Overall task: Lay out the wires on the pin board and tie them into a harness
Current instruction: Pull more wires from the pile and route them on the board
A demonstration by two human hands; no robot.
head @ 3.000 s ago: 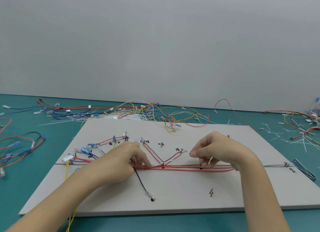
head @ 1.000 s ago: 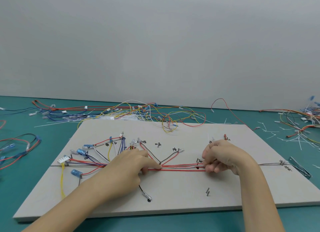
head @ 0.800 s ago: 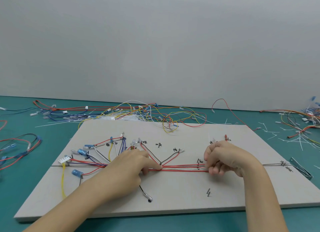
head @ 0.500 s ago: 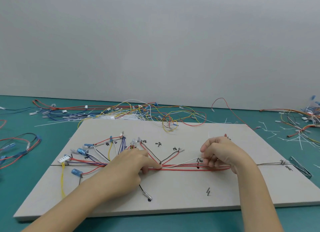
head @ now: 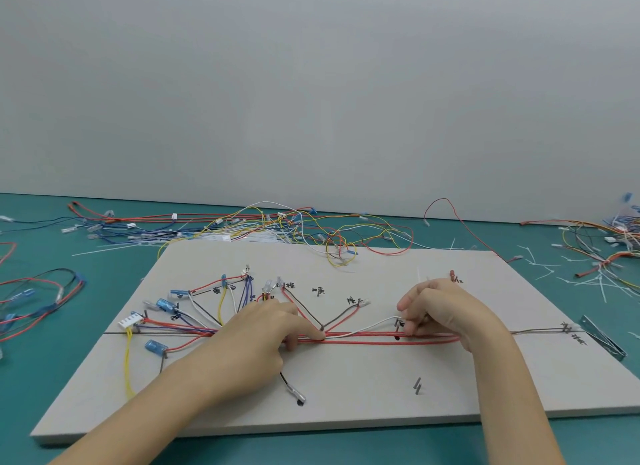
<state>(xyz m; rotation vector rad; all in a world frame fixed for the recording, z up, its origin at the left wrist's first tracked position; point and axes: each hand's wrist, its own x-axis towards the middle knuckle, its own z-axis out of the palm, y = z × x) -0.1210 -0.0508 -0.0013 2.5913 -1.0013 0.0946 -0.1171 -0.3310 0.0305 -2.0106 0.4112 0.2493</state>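
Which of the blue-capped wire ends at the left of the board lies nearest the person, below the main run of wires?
The blue cap just below the white plug: it alone lies on the near side of the wire bundle; the others lie beyond it.

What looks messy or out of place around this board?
Loose wires lie tangled on the table behind the pin board, one loop spilling over its far edge. Short white offcuts are scattered at the right. On the board the wires run orderly.
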